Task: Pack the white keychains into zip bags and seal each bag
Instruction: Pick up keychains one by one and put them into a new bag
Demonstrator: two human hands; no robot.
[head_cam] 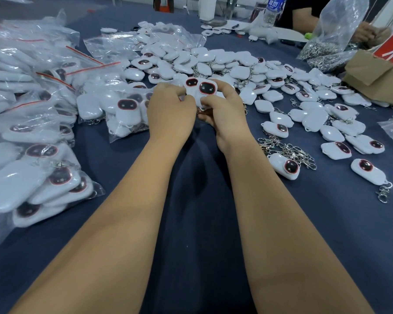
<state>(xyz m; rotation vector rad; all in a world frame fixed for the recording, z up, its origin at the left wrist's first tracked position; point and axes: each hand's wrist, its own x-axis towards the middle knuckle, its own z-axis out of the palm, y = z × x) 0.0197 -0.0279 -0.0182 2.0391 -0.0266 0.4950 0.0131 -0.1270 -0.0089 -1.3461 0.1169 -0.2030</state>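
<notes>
My left hand (170, 109) and my right hand (222, 109) meet at the table's middle, both closed around a small bunch of white keychains (201, 88) with dark oval faces ringed in red. Two faces show above my fingers. Whether a zip bag is around them I cannot tell. A big heap of loose white keychains (213, 62) lies just beyond my hands and spreads to the right. Filled zip bags (32, 123) with red seal strips are piled on the left.
Dark blue cloth (191, 200) covers the table. Loose metal clasps (286, 150) lie right of my right forearm. A cardboard box (377, 73), a plastic bag of metal rings (331, 37), a water bottle (273, 12) and another person's arm (370, 30) are at the far right.
</notes>
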